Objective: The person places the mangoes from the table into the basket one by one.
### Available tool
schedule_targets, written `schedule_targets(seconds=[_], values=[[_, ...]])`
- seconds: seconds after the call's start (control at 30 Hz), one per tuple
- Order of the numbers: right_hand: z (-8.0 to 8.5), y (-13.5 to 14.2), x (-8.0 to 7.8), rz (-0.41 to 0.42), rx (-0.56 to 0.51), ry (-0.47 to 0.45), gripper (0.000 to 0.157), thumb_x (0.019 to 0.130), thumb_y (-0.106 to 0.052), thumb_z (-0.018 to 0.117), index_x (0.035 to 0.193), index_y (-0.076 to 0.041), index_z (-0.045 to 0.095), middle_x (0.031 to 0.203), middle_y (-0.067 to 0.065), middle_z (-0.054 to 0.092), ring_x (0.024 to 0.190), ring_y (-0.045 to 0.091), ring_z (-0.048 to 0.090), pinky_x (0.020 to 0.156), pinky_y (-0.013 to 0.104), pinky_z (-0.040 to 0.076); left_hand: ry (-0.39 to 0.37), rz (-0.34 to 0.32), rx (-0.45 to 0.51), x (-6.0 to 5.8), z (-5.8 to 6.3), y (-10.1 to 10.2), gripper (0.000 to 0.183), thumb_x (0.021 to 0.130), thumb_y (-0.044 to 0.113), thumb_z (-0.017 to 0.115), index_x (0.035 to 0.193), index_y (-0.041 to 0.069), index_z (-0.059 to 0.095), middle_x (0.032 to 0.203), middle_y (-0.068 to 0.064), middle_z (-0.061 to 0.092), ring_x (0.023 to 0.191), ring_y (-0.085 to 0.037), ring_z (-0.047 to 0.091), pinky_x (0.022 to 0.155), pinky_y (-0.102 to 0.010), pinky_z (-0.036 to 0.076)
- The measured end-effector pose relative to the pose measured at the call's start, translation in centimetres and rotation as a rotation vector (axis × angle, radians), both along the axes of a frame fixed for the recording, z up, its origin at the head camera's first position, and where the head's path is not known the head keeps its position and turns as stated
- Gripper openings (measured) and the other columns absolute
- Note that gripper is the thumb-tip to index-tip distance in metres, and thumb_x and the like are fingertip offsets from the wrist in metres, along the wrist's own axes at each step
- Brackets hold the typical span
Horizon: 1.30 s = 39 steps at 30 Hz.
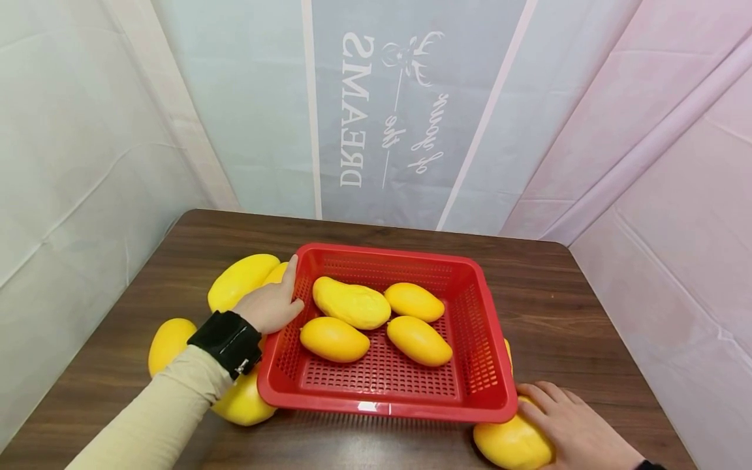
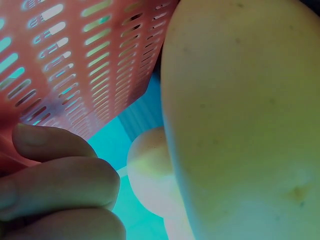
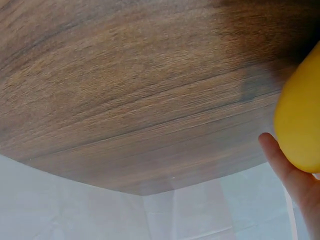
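Observation:
A red plastic basket (image 1: 384, 408) with slotted walls holds several yellow mangoes (image 1: 352, 303). My left hand (image 1: 271, 305) grips its left rim, thumb toward the inside and index finger stretched along the edge. The left wrist view shows curled fingers (image 2: 65, 175) against the basket's outer wall (image 2: 75, 55), with a large mango (image 2: 240, 110) close by. At the basket's front right corner, my right hand (image 1: 566, 418) holds another mango (image 1: 510, 444), fingers over its upper side. In the right wrist view, a digit (image 3: 282, 162) lies along that mango (image 3: 302, 115).
Outside the basket on the left lie more mangoes, one at the back (image 1: 242, 281), one near my wrist (image 1: 167, 343) and one at the front (image 1: 243, 401). Part of another shows behind the right wall. The brown wooden table (image 1: 576, 326) is bordered by hanging cloth (image 1: 664, 274).

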State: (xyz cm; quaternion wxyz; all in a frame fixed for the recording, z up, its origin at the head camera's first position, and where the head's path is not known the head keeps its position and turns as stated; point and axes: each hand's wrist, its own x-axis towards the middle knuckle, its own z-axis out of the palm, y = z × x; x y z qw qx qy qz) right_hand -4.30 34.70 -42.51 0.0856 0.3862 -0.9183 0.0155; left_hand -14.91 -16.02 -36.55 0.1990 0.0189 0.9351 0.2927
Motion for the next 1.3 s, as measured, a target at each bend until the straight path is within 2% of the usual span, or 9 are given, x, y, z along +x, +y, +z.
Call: schedule_targets(seconds=[0.2, 0.47, 0.6, 0.73, 0.83, 0.93, 1.3], values=[[-0.2, -0.1, 0.1, -0.007, -0.008, 0.015, 0.077, 0.063, -0.083, 0.061, 0.116, -0.028, 0.068, 0.116, -0.01, 0.061, 0.102, 0.013, 0.052, 0.073, 0.046, 0.054, 0.003, -0.002, -0.004, 0.0, 0.0, 0.0, 0.092, 0.098, 0.024, 0.051, 0.162, 0.009, -0.014, 0.076, -0.009, 0.061, 0.054, -0.018, 0.066, 0.057, -0.034, 0.06], [0.5, -0.3, 0.2, -0.049, 0.012, -0.027, 0.076, 0.064, -0.083, 0.06, 0.115, -0.027, 0.068, 0.114, -0.011, 0.06, 0.101, 0.013, 0.053, 0.075, 0.048, 0.054, -0.002, 0.003, 0.008, 0.0, 0.0, 0.1, 0.092, 0.098, 0.024, 0.051, 0.162, 0.01, -0.014, 0.076, -0.01, 0.061, 0.053, -0.018, 0.066, 0.056, -0.034, 0.06], [1.4, -0.4, 0.1, -0.09, 0.013, -0.09, 0.078, 0.063, -0.083, 0.061, 0.117, -0.028, 0.067, 0.114, -0.014, 0.059, 0.101, 0.013, 0.052, 0.076, 0.049, 0.054, -0.005, 0.007, 0.006, 0.0, -0.1, 0.1, 0.093, 0.098, 0.024, 0.051, 0.162, 0.011, -0.015, 0.076, -0.01, 0.061, 0.053, -0.018, 0.066, 0.056, -0.034, 0.06], [2.5, -0.3, -0.2, -0.129, 0.039, -0.186, 0.082, 0.064, -0.082, 0.061, 0.12, -0.023, 0.068, 0.116, -0.012, 0.058, 0.102, 0.017, 0.053, 0.078, 0.053, 0.053, -0.006, 0.006, 0.001, 0.0, 0.0, 0.0, 0.093, 0.098, 0.024, 0.05, 0.162, 0.011, -0.015, 0.075, -0.01, 0.061, 0.053, -0.018, 0.066, 0.056, -0.034, 0.06], [3.2, -0.3, -0.4, -0.137, 0.06, -0.219, 0.085, 0.064, -0.083, 0.06, 0.121, -0.02, 0.069, 0.117, -0.011, 0.058, 0.103, 0.019, 0.054, 0.078, 0.054, 0.053, -0.008, 0.006, -0.001, 0.1, 0.1, 0.1, 0.093, 0.098, 0.024, 0.05, 0.162, 0.011, -0.015, 0.075, -0.01, 0.061, 0.053, -0.019, 0.066, 0.056, -0.034, 0.06], [3.8, -0.4, -0.5, -0.144, 0.077, -0.242, 0.086, 0.064, -0.083, 0.06, 0.122, -0.02, 0.068, 0.117, -0.011, 0.058, 0.104, 0.019, 0.053, 0.078, 0.054, 0.053, -0.009, 0.007, -0.006, 0.1, 0.1, 0.1, 0.093, 0.097, 0.024, 0.05, 0.162, 0.011, -0.015, 0.074, -0.01, 0.06, 0.052, -0.019, 0.065, 0.055, -0.034, 0.06], [5.7, -0.5, -0.1, -0.123, 0.081, -0.236, 0.081, 0.064, -0.083, 0.058, 0.124, -0.03, 0.065, 0.119, -0.016, 0.057, 0.105, 0.015, 0.052, 0.077, 0.052, 0.055, -0.003, 0.009, 0.004, 0.1, 0.2, 0.1, 0.092, 0.098, 0.023, 0.05, 0.162, 0.011, -0.015, 0.074, -0.01, 0.061, 0.053, -0.018, 0.066, 0.056, -0.034, 0.06]])
